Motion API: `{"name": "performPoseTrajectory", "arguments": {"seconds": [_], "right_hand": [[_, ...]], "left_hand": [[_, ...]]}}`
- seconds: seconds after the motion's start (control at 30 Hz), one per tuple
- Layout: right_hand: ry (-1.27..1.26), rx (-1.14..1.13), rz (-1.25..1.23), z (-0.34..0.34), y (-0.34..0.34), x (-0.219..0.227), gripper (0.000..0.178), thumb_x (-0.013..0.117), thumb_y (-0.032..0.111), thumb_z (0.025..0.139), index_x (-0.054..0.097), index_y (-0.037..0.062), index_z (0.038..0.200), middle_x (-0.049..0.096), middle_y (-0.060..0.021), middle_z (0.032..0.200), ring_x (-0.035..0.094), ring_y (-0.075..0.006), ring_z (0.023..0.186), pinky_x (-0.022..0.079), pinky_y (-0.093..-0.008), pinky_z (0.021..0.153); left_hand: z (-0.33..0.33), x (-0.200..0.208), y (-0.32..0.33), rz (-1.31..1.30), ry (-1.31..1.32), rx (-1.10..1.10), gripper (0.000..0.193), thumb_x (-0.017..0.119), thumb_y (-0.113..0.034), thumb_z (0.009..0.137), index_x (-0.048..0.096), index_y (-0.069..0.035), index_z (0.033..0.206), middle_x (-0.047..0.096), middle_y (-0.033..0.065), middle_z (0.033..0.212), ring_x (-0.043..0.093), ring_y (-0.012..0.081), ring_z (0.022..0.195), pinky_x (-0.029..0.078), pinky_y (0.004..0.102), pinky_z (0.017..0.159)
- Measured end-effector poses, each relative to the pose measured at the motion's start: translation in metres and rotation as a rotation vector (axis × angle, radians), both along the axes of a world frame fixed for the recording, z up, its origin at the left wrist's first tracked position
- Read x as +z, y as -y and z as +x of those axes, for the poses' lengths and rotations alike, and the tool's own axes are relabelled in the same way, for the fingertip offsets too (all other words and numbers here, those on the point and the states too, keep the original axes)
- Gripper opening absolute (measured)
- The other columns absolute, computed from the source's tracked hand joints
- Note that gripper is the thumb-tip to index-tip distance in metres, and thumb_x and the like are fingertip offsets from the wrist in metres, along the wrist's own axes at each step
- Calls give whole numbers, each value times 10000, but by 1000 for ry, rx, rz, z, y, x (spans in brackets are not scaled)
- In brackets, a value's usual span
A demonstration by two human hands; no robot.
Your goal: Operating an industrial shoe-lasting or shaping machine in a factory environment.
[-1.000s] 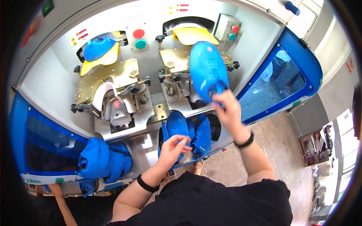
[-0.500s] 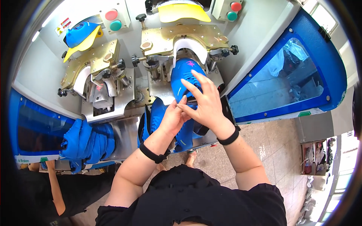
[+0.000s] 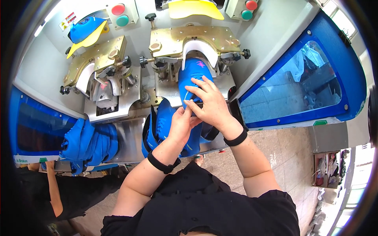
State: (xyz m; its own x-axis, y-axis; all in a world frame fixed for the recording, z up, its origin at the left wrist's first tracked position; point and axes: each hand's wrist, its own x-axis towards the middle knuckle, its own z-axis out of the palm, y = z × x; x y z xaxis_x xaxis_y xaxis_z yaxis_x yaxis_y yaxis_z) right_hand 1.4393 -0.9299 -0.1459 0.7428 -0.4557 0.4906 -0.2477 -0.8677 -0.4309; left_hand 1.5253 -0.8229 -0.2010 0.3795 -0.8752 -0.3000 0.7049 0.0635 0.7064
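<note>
A blue shoe upper [image 3: 189,74] with a pink mark sits on the right-hand station of a machine, its far end under the white U-shaped pad [image 3: 200,48]. My left hand [image 3: 182,125] pinches the upper's near edge between thumb and fingers. Beside it, my right hand [image 3: 212,103] lays its fingers across the lacing area, its thumb at the same edge by the left fingertips. Both hands partly cover the upper's near end. More blue uppers [image 3: 163,120] lie just below, partly behind my left hand and wrist.
The left station holds a bare metal mould [image 3: 105,96]. A heap of blue uppers [image 3: 92,143] lies on the ledge at left. Red and green buttons [image 3: 122,20] sit above. A blue-framed window panel [image 3: 295,82] stands at right. Another person's arm [image 3: 54,192] shows at lower left.
My right fingers have come down from a raised, spread pose onto the upper. My left hand keeps its pinch at the near edge. The view has shifted slightly.
</note>
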Motion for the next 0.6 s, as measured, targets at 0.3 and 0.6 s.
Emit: {"name": "performPoseTrajectory", "arguments": {"seconds": [0.3,0.6], "right_hand": [[-14,-28,17,7,-3,0,361,711,320,812,677,144,1126,587,-120,1311,454,-418,1295,404,-488,1055],[-8,-42,0,-2,-11,2,368,702,287,823,671,131,1155,575,-120,1328,438,-413,1315,413,-470,1056]], "left_hand": [[11,-1,0,51,10,-56,332,503,-352,1025,516,-44,1148,647,77,1069,691,176,856,571,318,758],[5,-8,0,62,-34,-74,391,532,-384,1007,533,-30,1172,660,91,1057,694,201,856,568,304,743]]}}
